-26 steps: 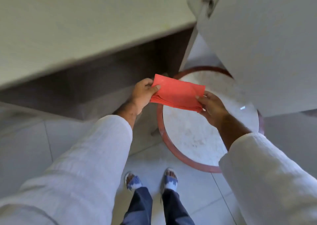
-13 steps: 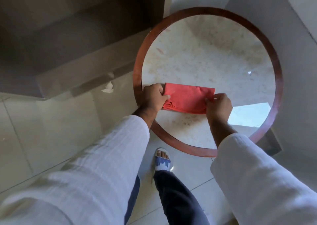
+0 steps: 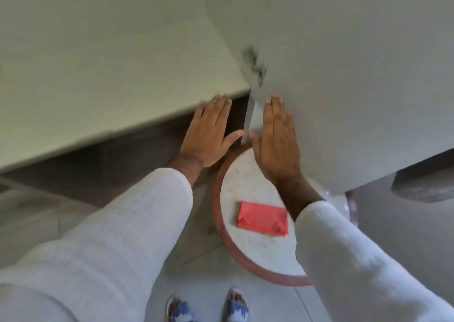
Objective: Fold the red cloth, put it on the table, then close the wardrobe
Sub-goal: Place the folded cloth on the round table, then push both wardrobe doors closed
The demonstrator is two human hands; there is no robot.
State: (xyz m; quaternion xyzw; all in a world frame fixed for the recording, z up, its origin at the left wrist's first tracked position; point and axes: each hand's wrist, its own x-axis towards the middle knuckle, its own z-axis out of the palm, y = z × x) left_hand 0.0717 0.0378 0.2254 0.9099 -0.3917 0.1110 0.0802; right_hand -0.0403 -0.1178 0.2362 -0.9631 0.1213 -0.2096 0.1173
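Both hands flat and empty, left hand point(image 3: 210, 135) and right hand point(image 3: 276, 139) against the wardrobe doors point(image 3: 344, 75).

Single head-worn camera looks steeply down, close over the table point(image 3: 222, 213).

Folded red cloth point(image 3: 262, 218) lies on round table point(image 3: 245, 184). Left hand point(image 3: 208, 137) and right hand point(image 3: 276, 144) held flat toward wardrobe doors point(image 3: 344, 88).

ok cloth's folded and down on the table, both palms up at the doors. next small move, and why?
Probably push both doors inward until they meet. The red cloth lies folded on the round table, the left hand and right hand are flat at the door edges, and a narrow gap remains between them.
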